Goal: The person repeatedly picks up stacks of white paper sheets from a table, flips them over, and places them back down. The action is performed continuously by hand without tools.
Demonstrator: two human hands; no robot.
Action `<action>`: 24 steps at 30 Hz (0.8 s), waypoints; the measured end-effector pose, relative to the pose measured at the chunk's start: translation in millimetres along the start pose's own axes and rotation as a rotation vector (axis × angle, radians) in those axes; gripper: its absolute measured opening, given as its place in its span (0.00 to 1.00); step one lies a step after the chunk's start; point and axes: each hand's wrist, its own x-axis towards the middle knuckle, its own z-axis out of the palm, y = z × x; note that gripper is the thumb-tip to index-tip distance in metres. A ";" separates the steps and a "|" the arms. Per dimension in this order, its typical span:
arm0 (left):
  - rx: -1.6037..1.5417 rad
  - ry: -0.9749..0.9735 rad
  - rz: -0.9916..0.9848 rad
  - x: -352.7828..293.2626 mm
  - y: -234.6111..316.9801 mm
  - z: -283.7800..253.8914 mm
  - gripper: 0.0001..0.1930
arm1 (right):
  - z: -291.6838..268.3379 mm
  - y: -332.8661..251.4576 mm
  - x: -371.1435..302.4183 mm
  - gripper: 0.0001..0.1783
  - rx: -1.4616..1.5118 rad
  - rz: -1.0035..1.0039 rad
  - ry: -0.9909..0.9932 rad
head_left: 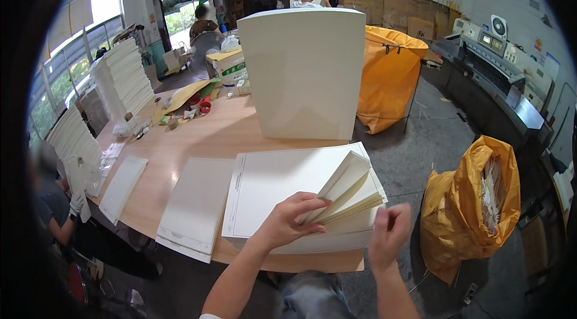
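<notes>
Wood-coloured worktop: carries our paper stack.
Front orange sack: open, two o'clock from our right hand, holding pale strips.
Fanned sheets: atop the stack, ten o'clock from that hand, long axis toward one o'clock.
Left hand: nearer, pinching them.
Right hand: curled closed; we see nothing inside.

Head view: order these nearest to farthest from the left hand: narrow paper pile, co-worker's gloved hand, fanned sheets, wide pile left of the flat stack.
From the left hand:
1. Fanned sheets: in its grip.
2. Wide pile: to its left.
3. Narrow paper pile: further left.
4. Co-worker's gloved hand: far left, past that pile.
</notes>
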 end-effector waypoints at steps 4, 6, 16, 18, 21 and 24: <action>0.005 -0.007 0.030 1.1 -5.7 4.3 0.31 | 3.3 -0.3 -26.1 0.19 -0.330 -0.343 -0.330; 0.316 -0.061 0.177 -7.9 -10.9 6.3 0.31 | 4.8 -5.0 -34.4 0.25 -0.345 -0.340 -0.544; 1.116 0.116 0.083 -70.0 -1.5 -22.9 0.28 | 2.2 -21.3 -39.7 0.25 -0.332 -0.173 -0.707; 1.130 0.394 -0.043 -109.3 -15.3 -50.3 0.21 | 6.5 -8.9 -49.7 0.28 -0.334 -0.176 -0.688; 1.142 0.547 -0.084 -136.6 -7.1 -67.0 0.12 | 21.6 17.3 -68.3 0.27 -0.366 -0.329 -0.486; 1.045 0.394 -0.056 -151.6 19.0 -43.4 0.12 | 29.8 58.8 -83.4 0.24 -0.353 -0.407 -0.349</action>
